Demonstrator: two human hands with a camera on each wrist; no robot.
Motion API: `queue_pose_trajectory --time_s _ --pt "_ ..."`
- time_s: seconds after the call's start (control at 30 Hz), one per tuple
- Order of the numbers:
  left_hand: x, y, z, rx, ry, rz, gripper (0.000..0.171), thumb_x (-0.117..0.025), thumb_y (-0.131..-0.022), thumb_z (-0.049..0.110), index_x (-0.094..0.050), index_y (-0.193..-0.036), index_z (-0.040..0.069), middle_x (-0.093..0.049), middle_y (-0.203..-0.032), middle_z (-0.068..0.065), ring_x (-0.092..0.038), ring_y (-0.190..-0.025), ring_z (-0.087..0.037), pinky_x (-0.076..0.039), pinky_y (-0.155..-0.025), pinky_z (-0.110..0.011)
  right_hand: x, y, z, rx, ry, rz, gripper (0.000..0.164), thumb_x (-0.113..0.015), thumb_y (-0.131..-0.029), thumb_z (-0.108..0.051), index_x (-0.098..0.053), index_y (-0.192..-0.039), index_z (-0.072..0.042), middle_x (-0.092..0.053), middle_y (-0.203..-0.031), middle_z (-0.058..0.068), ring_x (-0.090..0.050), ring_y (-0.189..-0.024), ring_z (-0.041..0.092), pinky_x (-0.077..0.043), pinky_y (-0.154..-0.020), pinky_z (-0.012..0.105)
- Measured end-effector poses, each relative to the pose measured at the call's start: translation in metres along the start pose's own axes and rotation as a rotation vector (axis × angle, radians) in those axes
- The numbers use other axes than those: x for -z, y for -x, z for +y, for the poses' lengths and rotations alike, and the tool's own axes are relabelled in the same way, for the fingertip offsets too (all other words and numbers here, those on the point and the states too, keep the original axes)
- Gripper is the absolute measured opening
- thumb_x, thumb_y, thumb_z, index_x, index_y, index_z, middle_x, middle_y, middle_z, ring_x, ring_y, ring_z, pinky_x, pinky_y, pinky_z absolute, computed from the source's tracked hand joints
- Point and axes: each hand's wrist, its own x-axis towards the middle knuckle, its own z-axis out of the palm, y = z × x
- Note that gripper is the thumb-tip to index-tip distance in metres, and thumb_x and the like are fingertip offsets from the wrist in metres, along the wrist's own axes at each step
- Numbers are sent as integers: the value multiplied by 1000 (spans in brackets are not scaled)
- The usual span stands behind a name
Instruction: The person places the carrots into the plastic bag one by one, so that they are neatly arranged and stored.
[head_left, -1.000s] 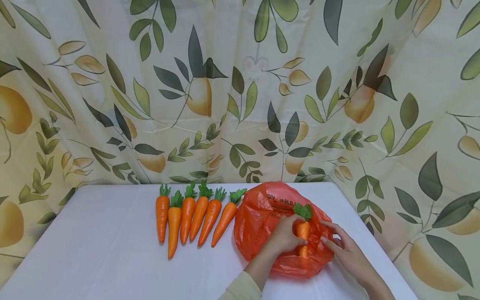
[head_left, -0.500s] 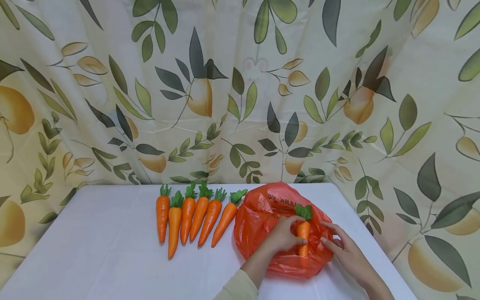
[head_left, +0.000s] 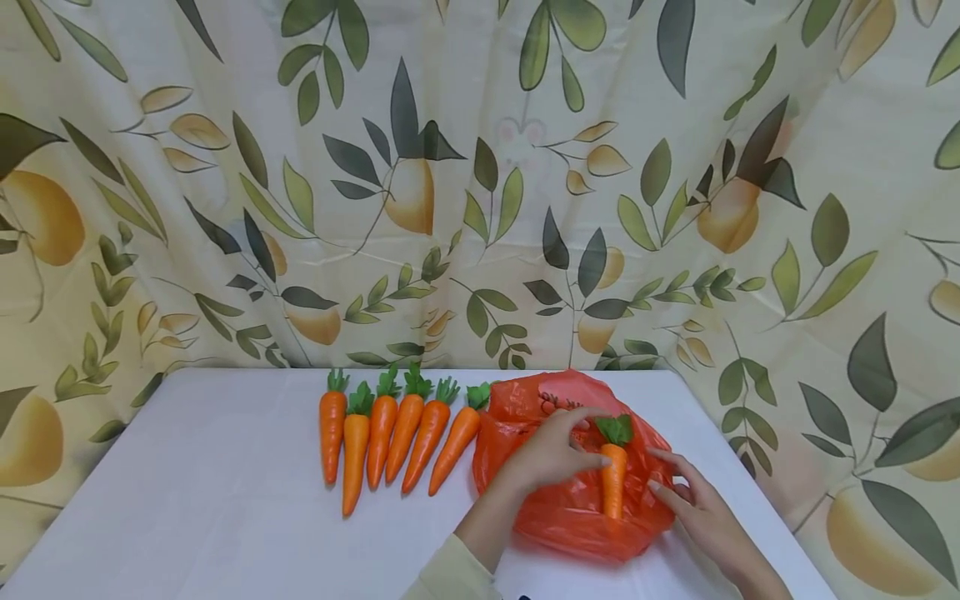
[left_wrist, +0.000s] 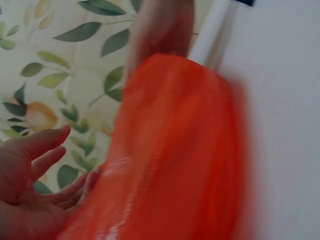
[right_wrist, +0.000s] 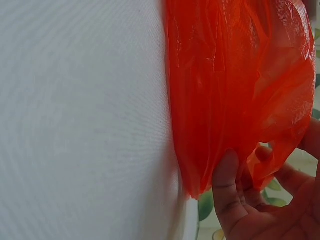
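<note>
Left hand [head_left: 551, 450]: fingers parted, thumb at the carrot [head_left: 613, 482]; contact cannot be confirmed. Right hand [head_left: 693, 504]: fingers pinching the side of the red plastic bag [head_left: 562, 518]. The carrot lies leaf-end up at the bag's mouth. Six further carrots [head_left: 406, 427] lie on the bench [head_left: 225, 483]. Assessed risk: the unsupported carrot could roll out should the thin film slip or collapse.

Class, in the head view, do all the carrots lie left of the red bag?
No, one carrot is at the red bag, between the left hand and right hand.
</note>
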Motion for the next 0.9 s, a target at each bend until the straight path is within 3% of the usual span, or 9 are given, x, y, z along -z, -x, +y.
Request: queue_pose_trajectory --time_s 0.27,0.47,0.6,0.9 --pt "29 19 11 -65 36 -59 57 -83 -91 19 -61 -142 32 -56 -130 9 -63 -91 -10 -55 -74 -27 0 -4 0 -26 12 -5 61 -62 -105 -31 -37 -156 -8 -43 -148 22 -53 -127 42 -57 -91 39" --pt "56 34 10 -108 155 -109 50 -77 -95 17 -62 -138 40 -57 -125 10 -61 -102 -13 -57 -78 -32 1 -5 2 -60 18 -16 62 -61 -106 -32 -35 -157 -8 -41 -149 23 -51 -129 44 -57 -91 39" --pt "77 44 8 -135 163 -123 45 -72 -98 17 -64 -136 40 -59 -128 11 -62 -106 -16 -57 -84 -37 0 -5 4 -56 14 -19 62 -61 -106 -31 -36 -157 -7 -41 -149 23 -52 -127 44 -57 -91 38" --pt "120 63 -2 -136 120 -51 35 -72 -99 17 -69 -131 30 -65 -125 8 -62 -107 -22 -57 -85 -40 0 -6 5 -55 16 -20 61 -61 -106 -29 -35 -157 -6 -42 -147 25 -55 -124 42 -58 -90 39"
